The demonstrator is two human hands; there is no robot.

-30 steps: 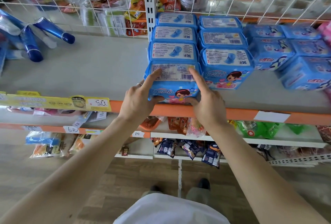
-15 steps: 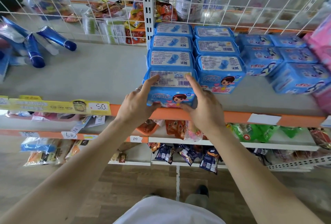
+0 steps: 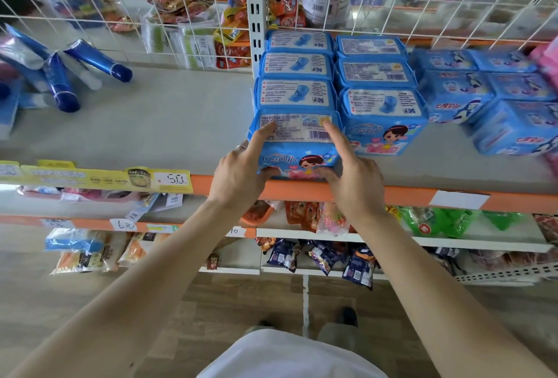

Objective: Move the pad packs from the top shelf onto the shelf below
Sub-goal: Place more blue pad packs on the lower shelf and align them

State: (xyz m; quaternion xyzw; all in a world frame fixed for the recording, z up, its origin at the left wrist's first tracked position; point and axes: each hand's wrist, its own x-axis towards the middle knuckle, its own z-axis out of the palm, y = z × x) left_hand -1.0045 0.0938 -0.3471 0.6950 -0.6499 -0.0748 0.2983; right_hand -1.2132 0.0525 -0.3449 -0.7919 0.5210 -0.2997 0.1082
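Blue pad packs with a cartoon girl stand in two rows on the top shelf (image 3: 169, 127). The front pack (image 3: 297, 142) of the left row sits at the orange shelf edge. My left hand (image 3: 241, 171) grips its left side, index finger on top and thumb under the front. My right hand (image 3: 351, 174) grips its right side the same way. Behind it stand three more packs (image 3: 296, 95), and the right row (image 3: 382, 112) holds three packs. The shelf below (image 3: 392, 240) shows under the orange edge.
More blue packs with a different print (image 3: 495, 106) lie at the right, pink packs (image 3: 548, 63) beyond them. Blue tubes (image 3: 60, 78) lie at the left. A white wire grid (image 3: 362, 0) backs the shelf. Snack bags (image 3: 317, 217) fill the lower shelves.
The view has tilted so the shelf sits lower in frame. Both hands keep their hold on the front pack, which stays at the shelf edge.
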